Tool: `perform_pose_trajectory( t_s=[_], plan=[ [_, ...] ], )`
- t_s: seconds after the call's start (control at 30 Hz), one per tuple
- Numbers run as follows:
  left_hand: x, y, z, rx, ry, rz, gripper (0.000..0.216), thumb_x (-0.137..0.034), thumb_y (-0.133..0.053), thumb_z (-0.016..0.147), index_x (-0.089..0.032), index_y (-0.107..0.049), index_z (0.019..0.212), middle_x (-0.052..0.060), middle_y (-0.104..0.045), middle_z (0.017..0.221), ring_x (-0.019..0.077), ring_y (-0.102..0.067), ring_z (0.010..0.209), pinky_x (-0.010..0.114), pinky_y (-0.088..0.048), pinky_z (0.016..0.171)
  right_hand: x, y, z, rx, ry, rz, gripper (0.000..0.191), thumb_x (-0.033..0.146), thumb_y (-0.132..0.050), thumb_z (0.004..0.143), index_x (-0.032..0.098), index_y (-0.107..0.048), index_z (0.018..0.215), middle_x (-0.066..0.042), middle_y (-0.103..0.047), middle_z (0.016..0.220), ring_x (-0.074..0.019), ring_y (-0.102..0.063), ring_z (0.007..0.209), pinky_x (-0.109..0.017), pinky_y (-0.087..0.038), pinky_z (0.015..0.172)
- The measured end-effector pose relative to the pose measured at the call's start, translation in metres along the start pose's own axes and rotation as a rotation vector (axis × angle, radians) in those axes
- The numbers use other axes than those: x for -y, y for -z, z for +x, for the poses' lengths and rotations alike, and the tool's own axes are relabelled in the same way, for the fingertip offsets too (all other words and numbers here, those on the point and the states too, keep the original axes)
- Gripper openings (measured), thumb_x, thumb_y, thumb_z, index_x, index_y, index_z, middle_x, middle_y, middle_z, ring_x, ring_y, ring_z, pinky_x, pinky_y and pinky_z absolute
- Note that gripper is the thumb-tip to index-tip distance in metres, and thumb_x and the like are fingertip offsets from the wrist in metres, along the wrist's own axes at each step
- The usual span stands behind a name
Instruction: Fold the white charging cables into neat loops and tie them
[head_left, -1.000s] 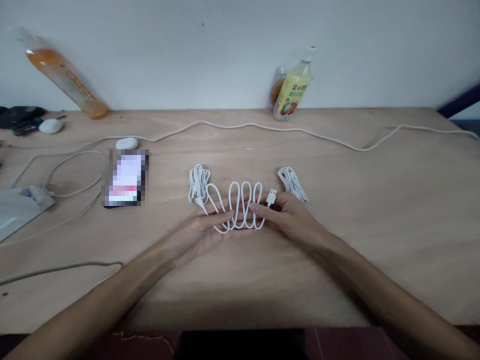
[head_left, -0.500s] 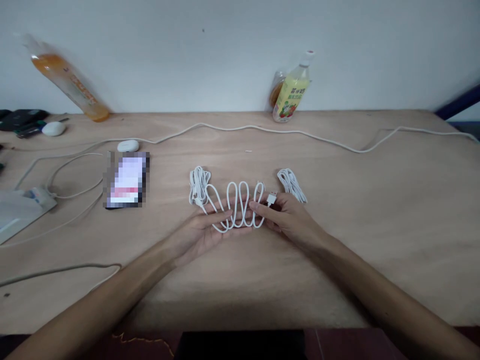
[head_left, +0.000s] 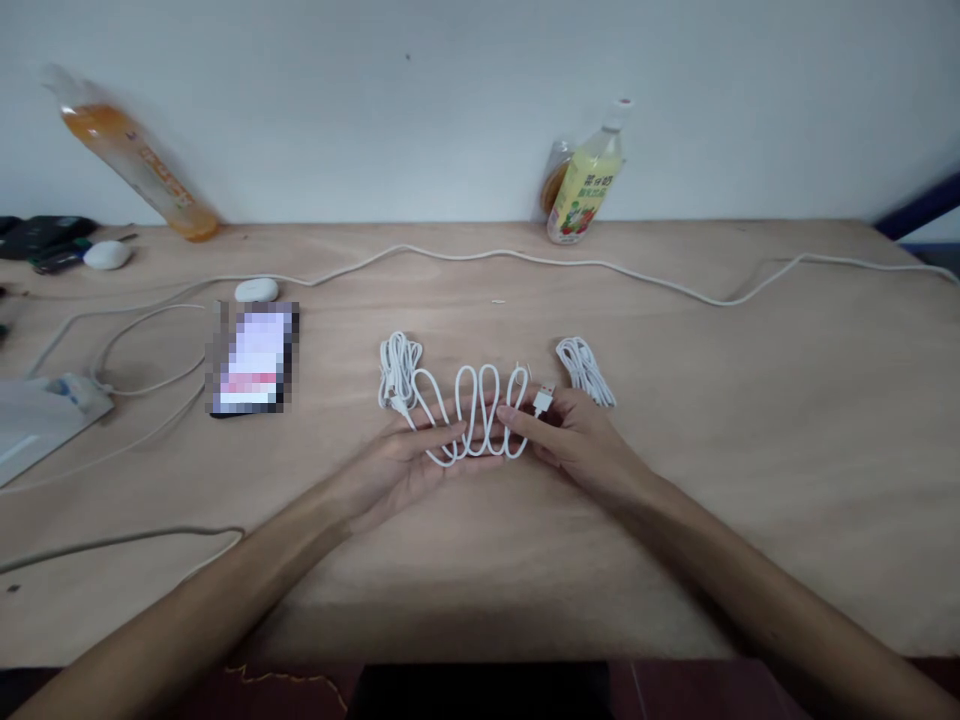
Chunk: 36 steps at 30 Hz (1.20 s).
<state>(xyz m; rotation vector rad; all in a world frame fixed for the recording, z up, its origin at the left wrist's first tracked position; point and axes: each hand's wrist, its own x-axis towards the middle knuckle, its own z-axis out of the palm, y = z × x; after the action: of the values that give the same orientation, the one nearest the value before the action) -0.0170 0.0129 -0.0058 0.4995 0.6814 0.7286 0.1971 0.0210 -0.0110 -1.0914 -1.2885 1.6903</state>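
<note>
White slender cable [head_left: 489,368], folded into a row of loops, is pinched under the thumbs of the left hand [head_left: 401,450] and right hand [head_left: 585,437] over the pale wooden table [head_left: 495,560], with two bundled white cords [head_left: 399,368] just beyond, one near each hand, and a yellow-and-clear plastic bottle [head_left: 587,190] at the back.

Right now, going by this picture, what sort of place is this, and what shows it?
Probably an indoor workspace: a wooden tabletop meets a pale wall, and a phone lies on the wood.
</note>
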Motion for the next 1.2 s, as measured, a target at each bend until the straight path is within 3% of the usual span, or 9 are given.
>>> perform_pose_trajectory(
  t_s=[0.1, 0.33, 0.47, 0.6, 0.8, 0.87, 0.97, 1.03, 1.2],
  plan=[
    [0.0, -0.001, 0.0, -0.002, -0.004, -0.009, 0.036, -0.008, -0.069, 0.1, -0.015, -0.081, 0.133, 0.016, -0.084, 0.13, 0.033, -0.073, 0.135, 0.05, -0.049, 0.126, -0.001, -0.001, 0.0, -0.003, -0.011, 0.004, 0.038, 0.061, -0.087, 0.085, 0.026, -0.084, 0.099, -0.006, -0.084, 0.102, -0.0244, -0.077, 0.092, -0.044, -0.062, 0.097],
    [0.001, -0.001, 0.0, -0.002, 0.0, -0.014, 0.043, -0.009, -0.068, 0.101, -0.016, -0.076, 0.143, 0.016, -0.082, 0.133, 0.0335, -0.073, 0.135, 0.05, -0.05, 0.123, -0.002, 0.0, 0.0, 0.025, -0.02, 0.051, 0.038, 0.063, -0.088, 0.084, 0.027, -0.084, 0.096, -0.005, -0.083, 0.096, -0.0234, -0.077, 0.089, -0.041, -0.062, 0.092],
    [0.0, -0.001, 0.0, 0.009, -0.006, -0.01, 0.05, -0.008, -0.066, 0.102, -0.019, -0.071, 0.151, 0.016, -0.082, 0.134, 0.033, -0.074, 0.133, 0.048, -0.054, 0.119, -0.001, 0.002, 0.0, 0.038, -0.014, 0.028, 0.036, 0.061, -0.088, 0.085, 0.026, -0.083, 0.094, -0.001, -0.077, 0.081, -0.0186, -0.069, 0.075, -0.034, -0.059, 0.078],
    [-0.001, -0.001, -0.001, 0.031, -0.001, -0.012, 0.054, -0.008, -0.066, 0.103, -0.02, -0.066, 0.156, 0.015, -0.083, 0.133, 0.033, -0.075, 0.131, 0.048, -0.055, 0.118, -0.003, 0.005, 0.0, 0.033, -0.01, -0.065, 0.04, 0.062, -0.081, 0.09, 0.024, -0.084, 0.098, 0.0, -0.072, 0.075, -0.0137, -0.053, 0.061, -0.026, -0.043, 0.056],
    [-0.001, -0.002, -0.001, 0.054, -0.007, -0.01, 0.056, -0.008, -0.063, 0.104, -0.02, -0.064, 0.158, 0.016, -0.082, 0.135, 0.0331, -0.075, 0.132, 0.049, -0.054, 0.118, -0.011, 0.01, -0.001, 0.019, -0.036, -0.054, 0.038, 0.061, -0.08, 0.094, 0.022, -0.082, 0.091, 0.003, -0.061, 0.061, -0.0123, -0.047, 0.054, -0.026, -0.035, 0.052],
    [-0.002, -0.001, -0.001, 0.065, -0.012, -0.013, 0.056, -0.008, -0.063, 0.105, -0.02, -0.063, 0.159, 0.016, -0.082, 0.135, 0.0328, -0.075, 0.132, 0.048, -0.055, 0.118, -0.013, 0.01, 0.0, 0.028, -0.046, -0.024, 0.039, 0.061, -0.082, 0.093, 0.022, -0.081, 0.087, 0.004, -0.06, 0.058, -0.012, -0.047, 0.052, -0.026, -0.04, 0.054],
    [-0.002, 0.0, 0.0, 0.089, -0.02, -0.014, 0.056, -0.009, -0.063, 0.105, -0.02, -0.062, 0.159, 0.015, -0.081, 0.136, 0.0321, -0.074, 0.132, 0.047, -0.055, 0.118, -0.014, 0.008, 0.001, 0.1, -0.025, 0.148, 0.038, 0.061, -0.085, 0.089, 0.024, -0.084, 0.099, -0.002, -0.079, 0.083, -0.0173, -0.069, 0.074, -0.032, -0.057, 0.075],
    [-0.001, 0.001, 0.0, 0.099, -0.019, -0.013, 0.055, -0.009, -0.063, 0.106, -0.02, -0.063, 0.159, 0.015, -0.081, 0.136, 0.0319, -0.074, 0.132, 0.047, -0.054, 0.119, -0.014, 0.006, 0.002, 0.114, -0.024, 0.188, 0.038, 0.06, -0.087, 0.088, 0.025, -0.085, 0.102, -0.004, -0.083, 0.093, -0.0198, -0.075, 0.084, -0.036, -0.06, 0.086],
    [0.001, 0.003, 0.001, 0.096, -0.027, -0.014, 0.053, -0.009, -0.065, 0.104, -0.019, -0.065, 0.157, 0.016, -0.081, 0.136, 0.0333, -0.074, 0.133, 0.049, -0.053, 0.119, -0.012, 0.004, 0.002, 0.107, -0.033, 0.157, 0.041, 0.062, -0.087, 0.088, 0.025, -0.086, 0.105, -0.006, -0.085, 0.1, -0.0236, -0.078, 0.092, -0.04, -0.063, 0.089]
  ],
)
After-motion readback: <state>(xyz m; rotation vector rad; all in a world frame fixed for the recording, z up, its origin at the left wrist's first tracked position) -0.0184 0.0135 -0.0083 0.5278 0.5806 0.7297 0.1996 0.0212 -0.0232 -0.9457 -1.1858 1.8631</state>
